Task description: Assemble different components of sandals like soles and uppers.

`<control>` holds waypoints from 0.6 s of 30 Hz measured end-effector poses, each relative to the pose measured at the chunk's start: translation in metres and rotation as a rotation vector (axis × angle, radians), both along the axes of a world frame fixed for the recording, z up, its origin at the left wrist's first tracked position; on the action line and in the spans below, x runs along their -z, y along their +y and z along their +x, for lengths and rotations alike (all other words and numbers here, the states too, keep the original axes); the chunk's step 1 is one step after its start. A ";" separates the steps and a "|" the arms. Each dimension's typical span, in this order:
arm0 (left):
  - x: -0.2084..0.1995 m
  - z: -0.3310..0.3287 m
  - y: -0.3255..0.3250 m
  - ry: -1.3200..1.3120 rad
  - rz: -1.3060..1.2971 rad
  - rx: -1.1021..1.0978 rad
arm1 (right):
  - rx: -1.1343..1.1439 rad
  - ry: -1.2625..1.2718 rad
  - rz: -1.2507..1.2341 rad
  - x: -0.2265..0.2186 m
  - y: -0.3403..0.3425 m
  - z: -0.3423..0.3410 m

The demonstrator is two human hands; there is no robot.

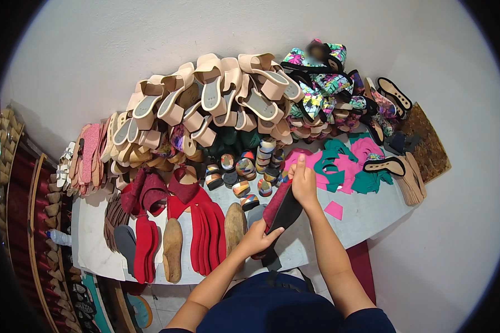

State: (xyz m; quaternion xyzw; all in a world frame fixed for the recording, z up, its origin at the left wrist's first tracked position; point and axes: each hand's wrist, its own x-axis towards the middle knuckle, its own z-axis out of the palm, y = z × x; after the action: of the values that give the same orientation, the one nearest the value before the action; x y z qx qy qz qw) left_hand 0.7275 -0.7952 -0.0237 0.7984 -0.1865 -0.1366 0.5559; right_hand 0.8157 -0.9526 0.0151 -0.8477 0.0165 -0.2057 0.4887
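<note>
Both my hands grip an unfinished shoe with a dark red upper and a black underside, tilted above the table's front edge. My left hand is closed round its lower end, thumb across the black side. My right hand clasps the upper end, with the thumb pointing up. Left of the shoe lie a wooden shoe last and a row of red insoles. Another wooden last rests between these and more red insoles. Behind them are dark red uppers.
Beige heeled sandals are piled along the wall, beside flowered sandals. Multicoloured heel blocks stand mid-table. Pink and green cut pieces lie at right, near stacked tan insoles. A rack of lasts borders the left.
</note>
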 end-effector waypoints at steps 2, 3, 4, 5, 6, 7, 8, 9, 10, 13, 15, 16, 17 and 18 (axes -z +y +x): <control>0.011 0.001 0.001 0.152 0.005 0.007 | -0.155 0.295 0.387 0.005 -0.008 0.010; 0.019 0.000 0.001 0.173 -0.220 -0.011 | -0.158 0.293 0.388 0.008 -0.011 0.013; 0.021 -0.001 0.000 0.196 -0.446 -0.025 | -0.179 0.349 0.421 0.007 -0.012 0.014; 0.022 -0.001 0.000 0.196 -0.447 -0.023 | -0.200 0.405 0.454 0.007 -0.014 0.014; 0.022 0.000 0.002 0.234 -0.450 0.015 | -0.152 0.369 0.349 0.007 -0.015 0.015; 0.021 0.001 0.004 0.271 -0.452 0.049 | -0.154 0.370 0.349 0.004 -0.014 0.014; 0.021 0.000 0.005 0.272 -0.452 0.047 | -0.118 0.334 0.164 -0.001 -0.011 0.011; 0.020 -0.001 0.006 0.286 -0.479 0.066 | -0.082 0.296 -0.021 -0.004 -0.008 0.010; 0.018 -0.001 0.006 0.300 -0.506 0.090 | -0.080 0.296 -0.021 -0.003 -0.008 0.009; 0.015 -0.001 0.005 0.337 -0.462 0.091 | 0.014 0.240 -0.224 -0.001 -0.005 0.008; 0.016 -0.003 0.004 0.435 -0.568 0.134 | 0.060 0.240 -0.321 -0.005 0.001 0.007; 0.015 -0.004 0.002 0.533 -0.674 0.185 | 0.062 0.240 -0.320 -0.004 0.002 0.007; 0.012 -0.005 0.001 0.533 -0.674 0.186 | 0.060 0.232 -0.318 -0.002 0.003 0.007; 0.008 -0.007 0.000 0.629 -0.750 0.172 | 0.058 0.224 -0.315 0.000 0.003 0.007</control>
State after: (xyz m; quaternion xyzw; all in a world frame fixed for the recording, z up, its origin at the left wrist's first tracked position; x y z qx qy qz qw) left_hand 0.7200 -0.7951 -0.0314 0.4452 -0.1110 -0.3396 0.8210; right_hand 0.8228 -0.9493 0.0149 -0.9305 0.0630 -0.1243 0.3389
